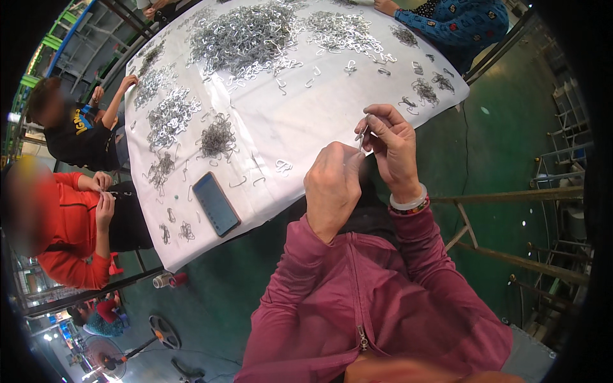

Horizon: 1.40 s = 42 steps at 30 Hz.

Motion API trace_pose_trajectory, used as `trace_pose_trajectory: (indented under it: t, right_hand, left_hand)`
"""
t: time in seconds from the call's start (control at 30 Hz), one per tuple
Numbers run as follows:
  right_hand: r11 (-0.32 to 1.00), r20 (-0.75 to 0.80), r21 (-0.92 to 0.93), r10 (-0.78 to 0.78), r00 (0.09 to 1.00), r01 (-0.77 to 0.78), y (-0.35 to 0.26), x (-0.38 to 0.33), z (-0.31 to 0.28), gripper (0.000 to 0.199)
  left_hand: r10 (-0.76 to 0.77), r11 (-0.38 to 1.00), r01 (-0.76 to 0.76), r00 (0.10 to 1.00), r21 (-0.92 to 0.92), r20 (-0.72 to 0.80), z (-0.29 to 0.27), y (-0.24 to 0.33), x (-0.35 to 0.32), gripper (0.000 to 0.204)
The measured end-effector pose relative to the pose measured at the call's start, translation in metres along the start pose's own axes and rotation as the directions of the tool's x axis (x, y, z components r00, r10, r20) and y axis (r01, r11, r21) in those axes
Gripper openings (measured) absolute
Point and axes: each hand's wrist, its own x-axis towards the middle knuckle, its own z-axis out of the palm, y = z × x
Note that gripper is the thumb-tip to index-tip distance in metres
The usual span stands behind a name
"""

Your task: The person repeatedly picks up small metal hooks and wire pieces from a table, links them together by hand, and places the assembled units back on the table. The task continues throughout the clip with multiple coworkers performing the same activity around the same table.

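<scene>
1. Over the near right edge of the white-covered surface (287, 131), a small metal piece (362, 136) sits between the person's two hands, clear of the cloth.
2. The right hand (391, 150) pinches it between thumb and fingers; the left hand (333, 185) is curled, its fingertips closed on the lower end.
3. Beyond the hands lies a large heap of metal hooks (246, 39), with a smaller heap (338, 32) just to its right.
4. Along the left side are a bright pile (174, 118) and a dark, tangled clump (218, 137); a dark phone (216, 204) lies near the front edge.
5. A few loose hooks (283, 167) rest between the phone and the left hand, and small dark bundles (424, 92) occupy the right corner.
6. A person in red (70, 217) and a person in black (83, 134) are on the left; a blue patterned sleeve (440, 25) reaches in at the far right.
7. The fingers cover most of the metal piece, so its full shape cannot be made out.
8. At the top, the picture's dark rim cuts off another worker's body.
</scene>
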Motion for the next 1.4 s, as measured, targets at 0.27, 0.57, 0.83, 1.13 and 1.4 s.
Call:
trace_pose_trajectory:
  t: [0.27,0.57,0.83,1.13,1.4]
  right_hand:
    - [0.999,0.000,-0.041,0.028,1.000,-0.028,-0.004,-0.002,-0.004,0.013]
    - [0.985,0.016,0.129,0.114,0.993,-0.115,-0.001,-0.003,0.000,0.018]
    - [0.984,-0.022,0.142,0.111,0.994,-0.107,0.001,-0.005,0.002,0.017]
    - [0.990,-0.011,0.136,0.049,0.999,-0.047,-0.011,-0.009,0.001,0.012]
    - [0.995,-0.054,0.051,-0.081,0.995,0.084,-0.010,-0.019,0.005,0.011]
  left_hand:
    - [-0.040,0.998,0.041,0.999,-0.050,0.016,0.002,0.005,-0.001,0.011]
    - [0.056,0.997,-0.055,0.998,0.053,-0.030,0.004,0.007,0.001,0.015]
    - [0.048,0.997,-0.046,0.998,0.054,-0.027,0.002,0.013,-0.001,0.015]
    - [0.068,0.997,-0.068,0.998,0.041,0.007,-0.003,0.018,0.000,0.014]
    - [0.018,0.998,-0.018,1.000,-0.063,-0.010,0.002,0.017,-0.005,0.015]
